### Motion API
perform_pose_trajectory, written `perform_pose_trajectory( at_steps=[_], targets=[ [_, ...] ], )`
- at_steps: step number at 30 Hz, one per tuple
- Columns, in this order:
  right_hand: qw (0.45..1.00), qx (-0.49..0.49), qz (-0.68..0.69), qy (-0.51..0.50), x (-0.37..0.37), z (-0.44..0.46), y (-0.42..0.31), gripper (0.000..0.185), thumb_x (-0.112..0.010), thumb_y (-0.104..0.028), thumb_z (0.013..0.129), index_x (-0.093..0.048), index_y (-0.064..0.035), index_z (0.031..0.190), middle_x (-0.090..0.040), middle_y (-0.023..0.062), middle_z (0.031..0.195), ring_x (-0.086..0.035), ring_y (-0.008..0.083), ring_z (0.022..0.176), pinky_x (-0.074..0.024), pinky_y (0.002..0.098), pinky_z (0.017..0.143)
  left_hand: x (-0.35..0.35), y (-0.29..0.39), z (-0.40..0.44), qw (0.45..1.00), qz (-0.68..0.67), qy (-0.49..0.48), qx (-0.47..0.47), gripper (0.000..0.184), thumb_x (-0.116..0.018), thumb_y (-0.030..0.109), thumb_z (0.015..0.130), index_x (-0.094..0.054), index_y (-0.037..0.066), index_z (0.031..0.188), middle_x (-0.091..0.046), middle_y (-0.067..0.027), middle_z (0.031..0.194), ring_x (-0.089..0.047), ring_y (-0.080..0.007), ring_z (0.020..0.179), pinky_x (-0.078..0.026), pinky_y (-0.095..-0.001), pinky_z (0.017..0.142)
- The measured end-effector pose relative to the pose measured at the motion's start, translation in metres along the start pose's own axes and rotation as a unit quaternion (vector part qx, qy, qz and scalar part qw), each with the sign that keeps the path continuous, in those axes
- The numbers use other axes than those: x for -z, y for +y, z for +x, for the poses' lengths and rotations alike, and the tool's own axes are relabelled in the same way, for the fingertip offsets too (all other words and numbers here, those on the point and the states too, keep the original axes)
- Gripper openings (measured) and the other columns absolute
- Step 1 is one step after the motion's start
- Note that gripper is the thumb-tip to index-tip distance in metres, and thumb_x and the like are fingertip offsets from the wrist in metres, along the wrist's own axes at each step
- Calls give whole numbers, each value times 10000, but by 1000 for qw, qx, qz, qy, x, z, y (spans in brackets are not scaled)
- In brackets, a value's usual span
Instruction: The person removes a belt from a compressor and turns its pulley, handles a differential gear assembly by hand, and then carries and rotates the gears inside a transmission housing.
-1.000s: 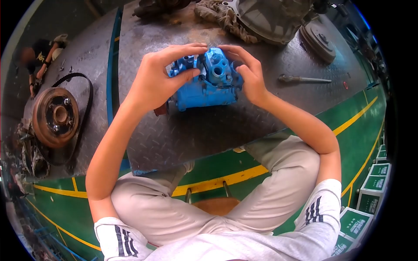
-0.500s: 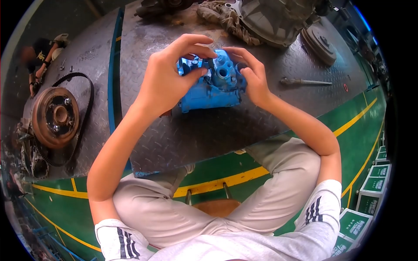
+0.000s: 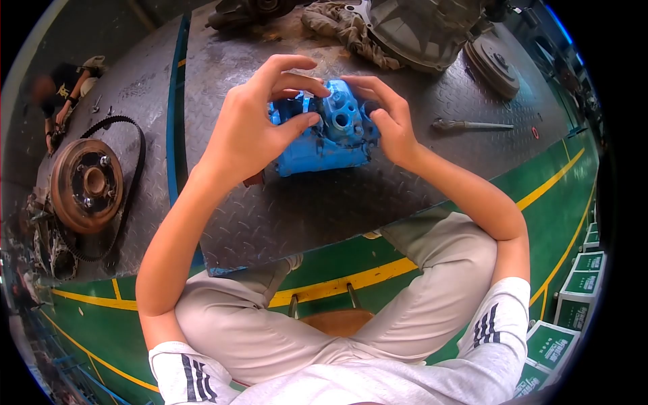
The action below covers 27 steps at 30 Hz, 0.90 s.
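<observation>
A blue metal machine part (image 3: 322, 156) with round holes on its top sits on the dark metal table (image 3: 283, 223). My left hand (image 3: 253, 118) is curved over its left side, thumb and fingers closing round a small piece at the top that I cannot make out. On the right side of the blue part, my right hand (image 3: 391, 118) grips its edge, with the fingers over the top and the thumb at the side.
A rusty pulley (image 3: 88, 185) with a black belt (image 3: 140, 145) lies on the left table. Behind stand a large metal housing (image 3: 418, 34), a cloth (image 3: 344, 27) and a disc (image 3: 491, 67). A pointed tool (image 3: 472, 125) lies right. Another person (image 3: 64, 88) is far left.
My left hand has lifted its fingers higher over the blue part and spread them somewhat from the earliest frame. My right hand has stayed at the right side.
</observation>
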State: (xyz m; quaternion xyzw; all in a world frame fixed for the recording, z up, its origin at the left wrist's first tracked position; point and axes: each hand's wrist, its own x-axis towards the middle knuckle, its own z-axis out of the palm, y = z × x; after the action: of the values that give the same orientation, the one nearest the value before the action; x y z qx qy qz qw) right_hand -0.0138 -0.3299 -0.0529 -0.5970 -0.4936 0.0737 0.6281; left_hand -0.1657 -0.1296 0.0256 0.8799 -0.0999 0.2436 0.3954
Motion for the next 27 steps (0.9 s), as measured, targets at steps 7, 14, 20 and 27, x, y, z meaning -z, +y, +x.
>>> perform_pose_trajectory(
  at_steps=[7, 14, 20, 27],
  targets=[
    [1000, -2, -3, -1, 0, 0, 0, 585, -388, -39, 808, -564, 62, 1356, -649, 218, 1312, -602, 315, 1293, -411, 413, 1166, -2, -4, 0, 999, -34, 14, -2, 496, -759, -26, 874, -591, 32, 1338, -760, -118, 1153, -709, -239, 1171, -548, -382, 1052],
    [1000, 5, -13, -5, 0, -1, -4, 588, -392, -43, 808, -561, 62, 1362, -658, 221, 1301, -606, 314, 1291, -411, 410, 1163, -3, -10, 0, 999, 3, 23, -23, 461, -757, -6, 885, -602, 40, 1317, -765, -124, 1141, -709, -259, 1180, -539, -405, 1064],
    [1000, 18, -8, -8, 0, -2, -4, 586, -398, -43, 809, -558, 69, 1361, -661, 223, 1296, -610, 305, 1280, -414, 403, 1158, -1, -9, 0, 998, -3, 16, -53, 403, -773, 14, 877, -624, 51, 1249, -774, -120, 1121, -717, -267, 1168, -525, -411, 1080],
    [1000, -2, -17, -16, 3, 2, -8, 584, -414, -50, 810, -554, 70, 1364, -652, 218, 1316, -604, 303, 1288, -409, 405, 1162, -2, -7, -1, 996, 56, 21, -68, 384, -764, -2, 875, -636, 79, 1228, -781, -93, 1116, -721, -260, 1162, -522, -416, 1071]
  ],
)
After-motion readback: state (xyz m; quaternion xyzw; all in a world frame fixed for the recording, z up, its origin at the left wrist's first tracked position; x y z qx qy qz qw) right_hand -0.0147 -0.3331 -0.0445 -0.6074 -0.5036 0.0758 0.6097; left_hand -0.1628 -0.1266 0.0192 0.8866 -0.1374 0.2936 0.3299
